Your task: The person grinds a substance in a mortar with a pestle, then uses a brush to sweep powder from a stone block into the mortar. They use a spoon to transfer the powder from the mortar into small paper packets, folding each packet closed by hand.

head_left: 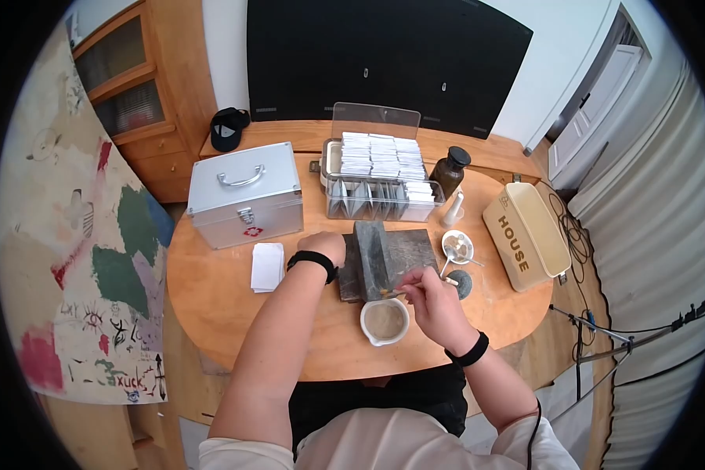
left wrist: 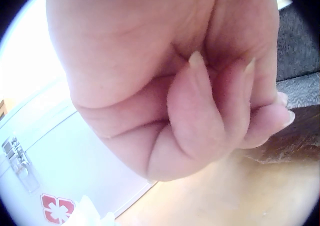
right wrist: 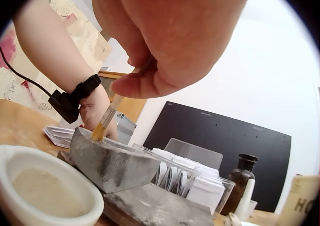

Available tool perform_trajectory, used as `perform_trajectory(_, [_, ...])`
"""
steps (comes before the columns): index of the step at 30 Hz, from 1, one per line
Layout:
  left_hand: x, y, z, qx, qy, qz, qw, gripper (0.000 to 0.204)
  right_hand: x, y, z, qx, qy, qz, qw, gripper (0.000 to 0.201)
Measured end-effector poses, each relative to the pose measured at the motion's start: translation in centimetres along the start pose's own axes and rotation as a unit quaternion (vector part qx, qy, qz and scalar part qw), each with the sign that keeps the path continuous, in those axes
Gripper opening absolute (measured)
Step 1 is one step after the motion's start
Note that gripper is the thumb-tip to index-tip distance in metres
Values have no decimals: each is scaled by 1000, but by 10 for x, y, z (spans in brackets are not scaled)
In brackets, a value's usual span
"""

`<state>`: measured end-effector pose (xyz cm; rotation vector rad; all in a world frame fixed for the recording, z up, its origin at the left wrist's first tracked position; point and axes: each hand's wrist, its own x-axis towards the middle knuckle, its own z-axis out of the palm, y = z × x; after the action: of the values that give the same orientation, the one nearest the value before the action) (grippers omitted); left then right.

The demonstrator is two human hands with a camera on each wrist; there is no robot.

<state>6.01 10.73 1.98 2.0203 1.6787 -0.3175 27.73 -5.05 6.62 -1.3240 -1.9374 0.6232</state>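
My right hand point(head_left: 431, 298) pinches a small brush point(right wrist: 105, 123) by its handle. Its yellowish bristles point(right wrist: 98, 132) meet the near end of a long grey stone block point(right wrist: 112, 163), which leans tilted on a flat dark slab point(head_left: 413, 251). My left hand point(head_left: 327, 247) is at the block's left side, fingers curled in, with fingertips point(left wrist: 287, 117) right at the stone's edge in the left wrist view. Just below the block's near end, a white lipped bowl point(right wrist: 90, 202) contains beige powder point(right wrist: 47, 192).
White papers point(head_left: 267, 267) and a silver case point(head_left: 247, 200) lie to the left. Behind the stones stands a clear box point(head_left: 384, 205) of packets. To the right are a brown bottle point(head_left: 450, 172), a white squeeze bottle point(head_left: 453, 210), a small dish point(head_left: 457, 236) with spoons, and a cream bin point(head_left: 517, 239).
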Motion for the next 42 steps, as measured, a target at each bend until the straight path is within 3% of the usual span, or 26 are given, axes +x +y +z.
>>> perform_trajectory(6, [-12, -13, 17, -13, 45, 15, 999, 32, -29, 4, 4, -18, 18, -22, 999, 11])
perform_trajectory(9, [-33, -19, 31, -69, 171, 62, 981, 27, -39, 10, 9, -58, 9, -68, 996, 10])
perform_trajectory(10, [-45, -18, 29, -66, 172, 62, 981, 27, -43, 14, 10, -57, 11, -69, 996, 10])
perform_trajectory(13, [-71, -22, 39, -162, 252, 89, 950, 26, -60, 34, 13, 165, 72, 87, 980, 8])
perform_trajectory(14, [-77, -24, 42, -160, 250, 89, 951, 26, -64, 46, 16, 167, 72, 88, 979, 8])
perform_trajectory(16, [-92, -24, 37, -70, 238, 87, 965, 32, -72, 67, 23, 259, 100, 160, 947, 7])
perform_trajectory(17, [-101, -18, 28, -57, 205, 48, 976, 41, -77, 71, 25, 280, 81, 155, 944, 9])
perform_trajectory(18, [-106, -17, 23, -55, 206, 46, 976, 41, -77, 75, 29, 282, 80, 154, 944, 9])
perform_trajectory(20, [-114, -18, 19, 72, 234, 76, 967, 30, -80, 82, 38, 309, 63, 175, 933, 11])
perform_trajectory(21, [-114, -21, 22, 74, 234, 75, 967, 30, -80, 86, 40, 275, 49, 199, 939, 13])
perform_trajectory(23, [-112, -28, 26, 85, 412, 184, 888, 37, -78, 83, 35, 208, 29, 166, 964, 13])
perform_trajectory(25, [-122, -27, 17, 110, 386, 169, 900, 46, -75, 65, 25, 140, 12, 135, 981, 14])
perform_trajectory(26, [-124, -26, 14, 132, 359, 154, 911, 59, -72, 50, 18, -41, 57, 48, 996, 14])
perform_trajectory(27, [-123, -27, 12, 134, 360, 157, 910, 59, -68, 34, 7, -221, 101, -41, 969, 14])
perform_trajectory(28, [-122, -28, 12, 106, 351, 147, 919, 61, -63, 19, -6, -222, 104, -40, 969, 14])
perform_trajectory(30, [-120, -29, 11, 79, 335, 142, 928, 64, -55, -19, -36, -55, 45, -110, 991, 24])
perform_trajectory(31, [-121, -27, 8, 83, 326, 127, 933, 64, -55, -45, -52, 120, -26, -124, 985, 22])
perform_trajectory(32, [-122, -25, 7, 87, 315, 113, 938, 63, -57, -74, -66, 291, -93, -133, 943, 21])
perform_trajectory(34, [-122, -22, 3, 93, 310, 117, 939, 66, -55, -122, -77, 488, -153, -220, 831, 18])
perform_trajectory(36, [-121, -17, 2, 96, 316, 115, 937, 69, -58, -142, -77, 517, -159, -317, 779, 34])
perform_trajectory(37, [-122, -16, 2, 93, 327, 120, 933, 68, -60, -148, -74, 514, -160, -319, 780, 34])
perform_trajectory(39, [-124, -16, 2, 90, 337, 122, 929, 68, -67, -156, -65, 606, -148, -304, 720, 37])
perform_trajectory(42, [-127, -15, 0, 100, 344, 116, 926, 67, -73, -160, -61, 618, -143, -306, 710, 38])
